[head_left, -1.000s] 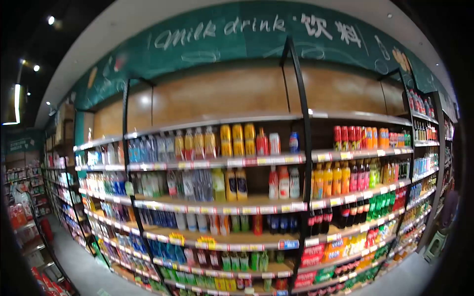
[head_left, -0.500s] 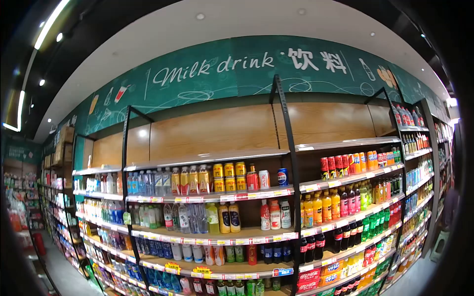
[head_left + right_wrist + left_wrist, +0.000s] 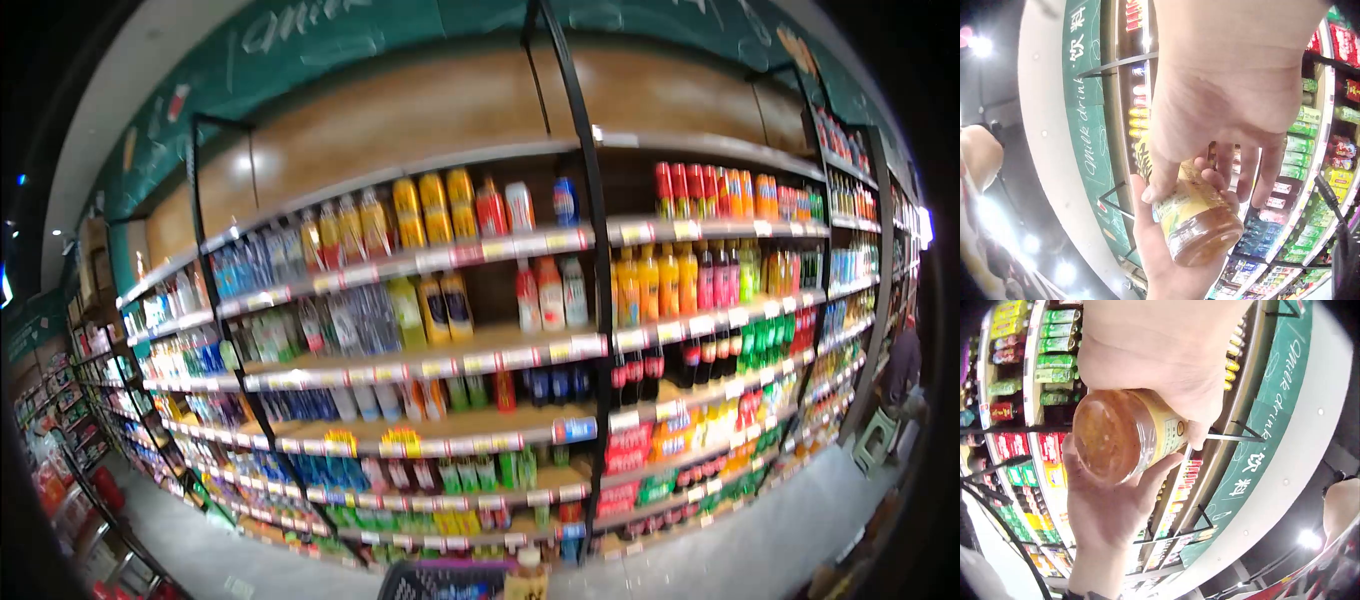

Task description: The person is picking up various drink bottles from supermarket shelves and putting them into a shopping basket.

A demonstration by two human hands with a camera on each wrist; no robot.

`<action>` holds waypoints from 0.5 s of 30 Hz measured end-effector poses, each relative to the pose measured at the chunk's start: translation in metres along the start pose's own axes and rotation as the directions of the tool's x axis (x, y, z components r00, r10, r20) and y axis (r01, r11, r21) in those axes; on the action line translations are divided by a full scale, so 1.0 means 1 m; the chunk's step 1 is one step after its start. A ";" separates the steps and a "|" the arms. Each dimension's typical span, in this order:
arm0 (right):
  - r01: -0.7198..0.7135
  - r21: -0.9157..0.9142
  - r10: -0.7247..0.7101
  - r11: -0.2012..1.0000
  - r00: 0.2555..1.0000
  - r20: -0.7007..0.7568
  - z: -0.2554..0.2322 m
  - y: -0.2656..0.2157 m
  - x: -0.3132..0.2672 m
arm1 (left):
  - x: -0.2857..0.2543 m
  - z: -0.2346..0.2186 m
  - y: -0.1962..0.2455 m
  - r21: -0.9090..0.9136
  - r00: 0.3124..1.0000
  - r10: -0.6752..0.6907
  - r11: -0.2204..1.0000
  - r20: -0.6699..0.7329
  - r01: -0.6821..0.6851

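Low in the right-wrist frame, the left hand (image 3: 1154,353) grips an amber bottle (image 3: 1200,222); the right hand (image 3: 1225,106) touches it, fingers seemingly straight.

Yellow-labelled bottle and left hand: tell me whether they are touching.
Touching. The right wrist view shows it: the left hand holds the yellow-labelled bottle from behind, its fingers curled over the bottle's side.
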State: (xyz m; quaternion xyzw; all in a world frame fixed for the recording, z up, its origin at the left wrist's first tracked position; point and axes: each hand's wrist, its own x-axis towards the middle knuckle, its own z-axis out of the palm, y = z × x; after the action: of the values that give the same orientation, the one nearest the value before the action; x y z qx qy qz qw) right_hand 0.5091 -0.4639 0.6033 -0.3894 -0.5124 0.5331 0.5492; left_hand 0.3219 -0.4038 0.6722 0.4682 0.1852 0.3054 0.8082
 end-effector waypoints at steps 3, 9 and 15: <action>-0.157 -0.109 0.155 0.982 0.988 -0.025 0.019 -0.029 -0.024 | 0.007 -0.038 -0.039 -0.201 0.995 -0.104 0.974 0.006 0.103; 0.040 -0.154 -0.039 0.987 0.999 0.007 0.014 -0.028 -0.033 | -0.008 -0.031 -0.025 -0.284 0.994 -0.016 0.958 0.109 0.046; 0.065 -0.216 -0.071 0.974 0.997 -0.023 0.005 -0.049 -0.048 | 0.004 -0.016 -0.037 -0.361 0.980 0.017 0.931 0.199 0.057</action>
State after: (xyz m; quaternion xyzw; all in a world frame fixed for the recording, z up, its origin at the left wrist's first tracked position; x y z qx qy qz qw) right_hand 0.5181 -0.5181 0.6445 -0.4371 -0.5716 0.4492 0.5295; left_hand 0.3274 -0.4048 0.6326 0.3362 0.0485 0.2780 0.8985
